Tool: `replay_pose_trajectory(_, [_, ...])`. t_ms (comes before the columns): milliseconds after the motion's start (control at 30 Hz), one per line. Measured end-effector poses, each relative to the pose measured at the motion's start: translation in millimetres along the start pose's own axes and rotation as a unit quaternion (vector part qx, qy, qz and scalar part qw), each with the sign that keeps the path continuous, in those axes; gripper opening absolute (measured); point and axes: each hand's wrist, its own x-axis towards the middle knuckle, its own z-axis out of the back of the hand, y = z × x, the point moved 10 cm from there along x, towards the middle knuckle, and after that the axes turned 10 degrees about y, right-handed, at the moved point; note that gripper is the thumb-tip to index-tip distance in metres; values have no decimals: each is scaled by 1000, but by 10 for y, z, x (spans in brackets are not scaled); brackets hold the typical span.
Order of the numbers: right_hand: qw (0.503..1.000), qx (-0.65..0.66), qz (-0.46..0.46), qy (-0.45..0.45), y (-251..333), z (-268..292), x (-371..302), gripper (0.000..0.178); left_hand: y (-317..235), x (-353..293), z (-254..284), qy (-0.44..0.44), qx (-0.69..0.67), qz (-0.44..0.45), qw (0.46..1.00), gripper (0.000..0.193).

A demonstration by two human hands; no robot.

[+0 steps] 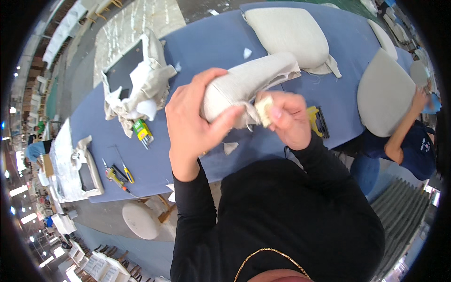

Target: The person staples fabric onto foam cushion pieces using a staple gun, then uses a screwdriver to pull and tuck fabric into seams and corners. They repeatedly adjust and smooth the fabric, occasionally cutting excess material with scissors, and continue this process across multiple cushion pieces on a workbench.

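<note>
Blue counter [211, 42] stretches beyond your fingers, with a pale cushion [286, 30] lying past them. Your left hand [190, 124] clenches around the end of the fabric-covered padded piece [249, 82]. Your right hand [289, 120] pinches its loose fabric edge [264, 110], just beside your left thumb.

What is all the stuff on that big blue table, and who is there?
Table: one, blue, fills the middle.
Fabric-covered part: one, cream, held in both hands.
Seat cushions: two, cream, far side and right.
Loose fabric heap: one, white, left of centre.
Staple box: one, green and yellow, below the heap.
Screwdrivers: a few, yellow-handled, near edge.
Yellow tool: one, right of the hands.
Co-worker: one, dark blue shirt, far right.
Left hand: grips the part.
Right hand: pinches its fabric end.
</note>
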Motion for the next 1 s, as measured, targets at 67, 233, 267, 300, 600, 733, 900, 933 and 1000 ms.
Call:
replay_pose_trajectory(67, [991, 10, -68, 117, -625, -85, -68, 37, 175, 116, 91, -13, -9, 39, 999, 49])
replay_pose_trajectory(233, [894, -303, -297, 141, -3061, 453, -1211, 42, 325, 453, 41, 7, -78, 58, 995, 39])
replay_pose_trajectory(267, [881, -316, -336, 107, -3412, 632, -1494, 44, 336, 509, 3, 14, -82, 58, 995, 39])
replay_pose_trajectory(300, [863, -327, -377, 73, -3670, 825, -1763, 47, 370, 551, -53, 20, -87, 59, 994, 39])
replay_pose_trajectory(600, [750, -575, -187, -268, -2577, 1996, -2642, 29, 469, 408, 121, -7, -58, 90, 994, 37])
replay_pose_trajectory(733, [669, -508, -416, -348, -2748, 2654, -3537, 55, 438, 477, 78, -14, -62, 71, 996, 37])
replay_pose_trajectory(900, [700, -540, -395, -250, -2858, 2675, -3377, 61, 380, 556, -46, 38, -71, 93, 992, 40])
replay_pose_trajectory(933, [695, -512, -441, -247, -2906, 2716, -3323, 61, 362, 574, -58, 47, -63, 86, 993, 41])
replay_pose_trajectory(1000, [696, -443, -493, -274, -2972, 3000, -3409, 65, 335, 666, -120, 38, -69, 45, 996, 45])
